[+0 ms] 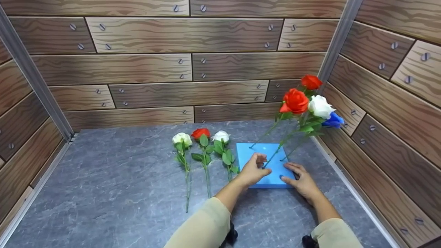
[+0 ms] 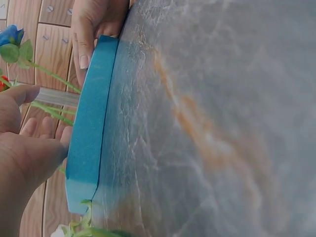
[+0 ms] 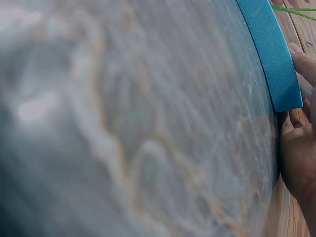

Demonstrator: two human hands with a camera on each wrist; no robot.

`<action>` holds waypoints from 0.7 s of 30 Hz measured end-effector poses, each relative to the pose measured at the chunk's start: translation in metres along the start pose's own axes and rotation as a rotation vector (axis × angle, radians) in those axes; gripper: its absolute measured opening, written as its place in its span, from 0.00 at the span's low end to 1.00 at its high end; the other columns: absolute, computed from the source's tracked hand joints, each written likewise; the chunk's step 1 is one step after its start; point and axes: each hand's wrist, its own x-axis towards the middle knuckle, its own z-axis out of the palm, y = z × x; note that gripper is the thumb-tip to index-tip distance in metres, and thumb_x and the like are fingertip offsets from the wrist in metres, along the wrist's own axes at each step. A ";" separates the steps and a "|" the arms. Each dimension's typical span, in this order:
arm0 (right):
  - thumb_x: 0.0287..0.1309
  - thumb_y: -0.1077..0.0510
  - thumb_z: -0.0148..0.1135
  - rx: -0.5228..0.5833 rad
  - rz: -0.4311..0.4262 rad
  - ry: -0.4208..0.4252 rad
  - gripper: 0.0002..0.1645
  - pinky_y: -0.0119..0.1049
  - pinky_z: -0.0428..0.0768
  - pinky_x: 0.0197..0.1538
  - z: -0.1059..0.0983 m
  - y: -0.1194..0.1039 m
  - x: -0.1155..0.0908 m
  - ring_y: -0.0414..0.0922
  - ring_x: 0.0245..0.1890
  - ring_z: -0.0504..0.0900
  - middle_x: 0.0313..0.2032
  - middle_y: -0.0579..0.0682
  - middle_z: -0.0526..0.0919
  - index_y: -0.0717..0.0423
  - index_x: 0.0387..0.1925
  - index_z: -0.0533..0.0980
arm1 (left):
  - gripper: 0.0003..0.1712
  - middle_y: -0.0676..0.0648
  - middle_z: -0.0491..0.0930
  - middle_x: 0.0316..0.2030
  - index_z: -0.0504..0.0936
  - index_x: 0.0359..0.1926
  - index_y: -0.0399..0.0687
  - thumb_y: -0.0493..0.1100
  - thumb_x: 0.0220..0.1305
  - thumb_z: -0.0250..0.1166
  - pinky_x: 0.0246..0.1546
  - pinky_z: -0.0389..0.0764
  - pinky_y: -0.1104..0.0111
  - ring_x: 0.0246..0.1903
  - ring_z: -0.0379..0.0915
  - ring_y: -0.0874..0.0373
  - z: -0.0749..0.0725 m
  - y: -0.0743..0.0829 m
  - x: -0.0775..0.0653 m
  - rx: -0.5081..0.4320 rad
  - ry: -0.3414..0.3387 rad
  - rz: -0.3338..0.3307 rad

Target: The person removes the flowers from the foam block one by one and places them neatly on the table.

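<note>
A blue foam block (image 1: 244, 153) lies flat on the right part of the table. Several artificial roses rise from it, leaning right: a front red rose (image 1: 295, 101), a rear red rose (image 1: 311, 82), a white rose (image 1: 321, 106) and a blue rose (image 1: 333, 120). Over the block, my left hand (image 1: 253, 171) has thumb and fingers apart on either side of a green stem (image 1: 273, 156), close to its foot. My right hand (image 1: 304, 181) holds the block's right edge, thumb on top; in the right wrist view its fingers (image 3: 295, 120) bend around the block's end.
Left of the block lie a cream rose (image 1: 182, 139), a loose red rose (image 1: 201, 133) and a loose white rose (image 1: 221, 136), stems toward me. The white one's leaves reach near the block's left side. Wood-patterned walls (image 1: 144, 69) enclose the grey marbled table (image 1: 113, 186).
</note>
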 end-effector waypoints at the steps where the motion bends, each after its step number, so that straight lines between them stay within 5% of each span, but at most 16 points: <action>1: 0.73 0.51 0.72 0.000 -0.001 0.000 0.44 0.60 0.55 0.87 0.000 0.000 0.000 0.65 0.86 0.51 0.83 0.63 0.55 0.62 0.81 0.65 | 0.29 0.44 0.77 0.70 0.73 0.71 0.49 0.41 0.73 0.71 0.75 0.77 0.50 0.73 0.72 0.46 0.001 0.000 0.001 -0.001 -0.001 0.001; 10: 0.73 0.50 0.72 -0.021 -0.003 0.006 0.44 0.61 0.56 0.87 0.000 0.000 0.001 0.66 0.86 0.52 0.83 0.64 0.55 0.62 0.81 0.65 | 0.35 0.42 0.71 0.77 0.70 0.75 0.47 0.38 0.72 0.72 0.80 0.72 0.53 0.80 0.65 0.43 0.001 -0.002 -0.001 -0.062 -0.013 -0.014; 21: 0.73 0.49 0.71 -0.012 -0.007 -0.005 0.45 0.60 0.56 0.87 0.000 -0.001 0.000 0.65 0.86 0.51 0.83 0.64 0.54 0.61 0.81 0.65 | 0.41 0.48 0.67 0.81 0.63 0.83 0.48 0.41 0.75 0.71 0.84 0.66 0.53 0.83 0.60 0.47 0.000 -0.002 0.000 -0.002 -0.087 -0.016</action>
